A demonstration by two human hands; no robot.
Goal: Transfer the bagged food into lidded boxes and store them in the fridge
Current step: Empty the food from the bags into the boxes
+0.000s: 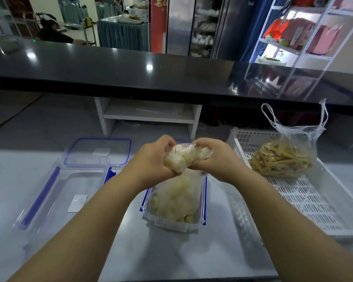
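A clear plastic bag of pale yellow food (pixel 176 197) hangs into a small clear box with blue clips (pixel 171 223) at the counter's middle. My left hand (pixel 153 159) and my right hand (pixel 214 159) both grip the bag's bunched top (pixel 180 156) above the box. A larger clear box (pixel 55 192) lies open on the left, with its blue-rimmed lid (pixel 98 151) resting at its far end. A second bag with brownish-yellow strips (pixel 281 157) sits in a white perforated tray (pixel 306 200) on the right.
A raised dark counter ledge (pixel 130 78) runs across behind the work surface. A white shelf unit (pixel 149 115) stands under it. Metal racks with red bags (pixel 298 33) are at the back right, and a person sits far back left.
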